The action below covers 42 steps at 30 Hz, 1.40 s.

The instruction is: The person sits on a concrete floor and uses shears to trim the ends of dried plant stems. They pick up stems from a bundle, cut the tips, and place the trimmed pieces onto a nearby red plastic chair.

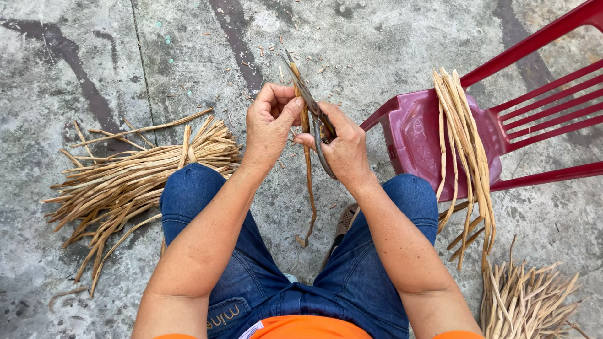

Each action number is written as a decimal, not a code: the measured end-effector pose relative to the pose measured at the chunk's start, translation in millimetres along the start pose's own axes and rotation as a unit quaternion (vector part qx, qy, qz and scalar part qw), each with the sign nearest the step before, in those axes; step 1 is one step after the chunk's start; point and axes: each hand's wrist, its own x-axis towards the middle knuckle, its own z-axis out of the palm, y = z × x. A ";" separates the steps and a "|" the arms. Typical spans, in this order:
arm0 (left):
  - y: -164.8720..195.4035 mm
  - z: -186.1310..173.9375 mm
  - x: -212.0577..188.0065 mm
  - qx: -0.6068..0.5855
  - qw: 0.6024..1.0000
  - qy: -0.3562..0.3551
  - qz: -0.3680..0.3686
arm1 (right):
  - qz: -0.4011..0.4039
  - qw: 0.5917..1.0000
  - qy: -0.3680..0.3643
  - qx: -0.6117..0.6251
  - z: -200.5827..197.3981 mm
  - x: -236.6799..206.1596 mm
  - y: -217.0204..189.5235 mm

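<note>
My left hand (269, 122) pinches the upper end of a long dried tan stalk (308, 188) that hangs down between my knees. My right hand (342, 147) grips a pair of dark metal scissors (306, 94), their blades pointing up and away and lying against the top of the stalk. Both hands are held close together above the concrete floor, between my legs in blue jeans.
A loose heap of dried stalks (132, 179) lies on the floor to the left. A red plastic chair (414, 135) at the right has several long stalks (465, 150) draped over its seat. Another bundle (527, 301) sits bottom right. Small cut bits litter the concrete (188, 50).
</note>
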 end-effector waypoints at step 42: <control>38.9 -40.2 15.9 -0.093 0.981 0.110 0.127 | 0.257 0.909 -0.179 0.274 50.4 -17.6 56.5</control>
